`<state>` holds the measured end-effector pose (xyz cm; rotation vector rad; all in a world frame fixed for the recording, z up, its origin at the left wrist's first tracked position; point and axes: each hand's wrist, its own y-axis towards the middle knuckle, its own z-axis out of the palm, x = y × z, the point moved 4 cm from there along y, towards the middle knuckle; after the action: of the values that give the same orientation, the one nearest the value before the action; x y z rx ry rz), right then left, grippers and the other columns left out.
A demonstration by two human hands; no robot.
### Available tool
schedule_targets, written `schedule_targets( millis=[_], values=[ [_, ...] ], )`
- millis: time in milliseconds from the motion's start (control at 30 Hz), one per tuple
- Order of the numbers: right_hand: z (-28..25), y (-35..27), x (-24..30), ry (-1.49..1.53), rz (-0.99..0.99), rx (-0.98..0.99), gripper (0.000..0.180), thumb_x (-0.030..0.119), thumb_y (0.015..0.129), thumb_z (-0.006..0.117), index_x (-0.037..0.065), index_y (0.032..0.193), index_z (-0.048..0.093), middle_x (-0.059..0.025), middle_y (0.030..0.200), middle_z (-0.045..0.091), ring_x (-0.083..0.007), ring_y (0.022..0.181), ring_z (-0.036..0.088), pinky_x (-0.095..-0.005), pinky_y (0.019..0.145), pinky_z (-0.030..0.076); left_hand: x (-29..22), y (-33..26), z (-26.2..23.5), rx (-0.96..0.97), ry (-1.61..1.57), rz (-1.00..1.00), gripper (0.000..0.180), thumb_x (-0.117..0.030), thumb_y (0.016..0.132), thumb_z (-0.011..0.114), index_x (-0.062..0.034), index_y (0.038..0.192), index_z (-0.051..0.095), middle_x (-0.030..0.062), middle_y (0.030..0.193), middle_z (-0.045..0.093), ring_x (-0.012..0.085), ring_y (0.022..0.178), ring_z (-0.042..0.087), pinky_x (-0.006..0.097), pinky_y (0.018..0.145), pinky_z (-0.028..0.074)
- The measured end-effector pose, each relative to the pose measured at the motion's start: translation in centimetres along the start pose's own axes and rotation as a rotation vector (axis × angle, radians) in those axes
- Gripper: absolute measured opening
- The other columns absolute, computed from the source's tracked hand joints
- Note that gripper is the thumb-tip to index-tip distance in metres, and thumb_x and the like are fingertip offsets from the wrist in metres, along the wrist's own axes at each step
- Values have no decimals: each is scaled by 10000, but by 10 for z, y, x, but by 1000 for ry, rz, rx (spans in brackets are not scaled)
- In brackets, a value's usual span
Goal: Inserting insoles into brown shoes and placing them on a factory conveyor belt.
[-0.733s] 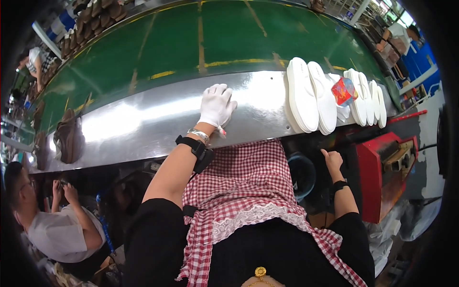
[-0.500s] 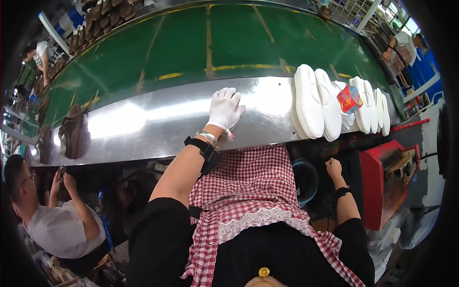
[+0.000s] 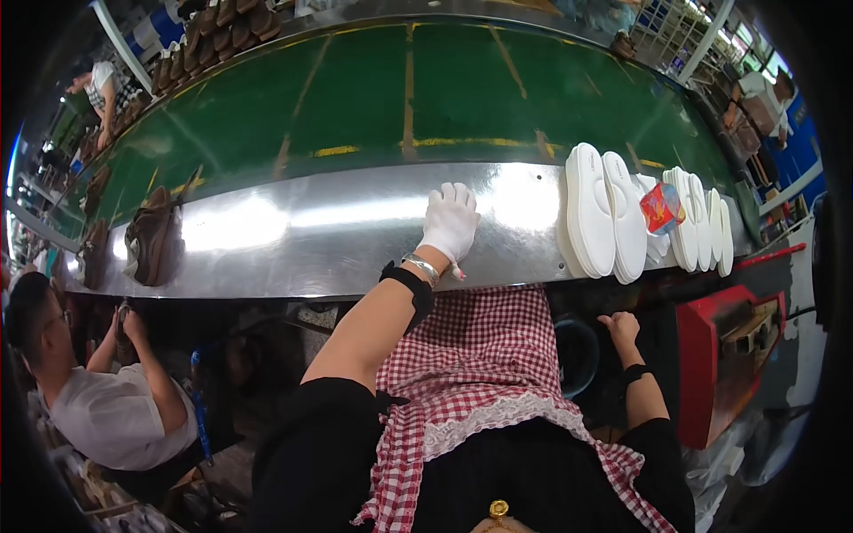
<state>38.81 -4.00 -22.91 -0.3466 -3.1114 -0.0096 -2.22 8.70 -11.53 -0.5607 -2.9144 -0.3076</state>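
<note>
— Where are the white soles [image 3: 591, 213] placed?
— On the metal table [image 3: 355, 249], well right of the gloved left hand [image 3: 451, 224].
— Is anything gripped?
— That cannot be told; the left palm is hidden. The right hand's [image 3: 622, 330] fingers are curled in. The white thing under the red packet [image 3: 662, 210] is half covered.

A white-gloved left hand [image 3: 451, 226] rests on the shiny metal table [image 3: 355, 253].
White shoe soles [image 3: 590, 213] are in a row at the table's right end, with a shiny red thing [image 3: 662, 210] among them. Brown shoes [image 3: 153, 238] sit at its left end. A green belt [image 3: 355, 102] runs along its far side. Past its near edge, the bare right hand [image 3: 623, 330] has its thumb out, near a red machine [image 3: 697, 369].
</note>
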Motion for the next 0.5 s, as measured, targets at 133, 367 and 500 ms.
schedule_targets(
  millis=[133, 367, 500],
  values=[
    [-12, 1, 12, -35, 35, 34, 415, 438, 582, 717, 34, 573, 624, -149, 607, 584, -316, 581, 582, -387, 525, 450, 1, -3, -4, 24, -3, 19, 299, -250, 810, 441, -31, 996, 523, 82, 977, 465, 214, 934, 416, 322, 744, 346],
    [20, -10, -33, 315, 223, 180, 405, 393, 532, 764, 19, 604, 627, -141, 622, 600, -320, 616, 594, -385, 561, 464, -1, -2, 0, -60, -59, 16, 304, -246, 800, 457, -30, 1003, 523, 80, 970, 467, 214, 941, 416, 327, 755, 350],
    [-5, -12, -11, 121, 54, 63, 455, 443, 616, 717, 6, 561, 604, -161, 582, 580, -315, 544, 584, -383, 526, 460, 2, -3, 3, -30, -52, 35, 289, -249, 794, 460, -42, 985, 520, 71, 957, 471, 209, 932, 422, 326, 762, 351]
  ],
)
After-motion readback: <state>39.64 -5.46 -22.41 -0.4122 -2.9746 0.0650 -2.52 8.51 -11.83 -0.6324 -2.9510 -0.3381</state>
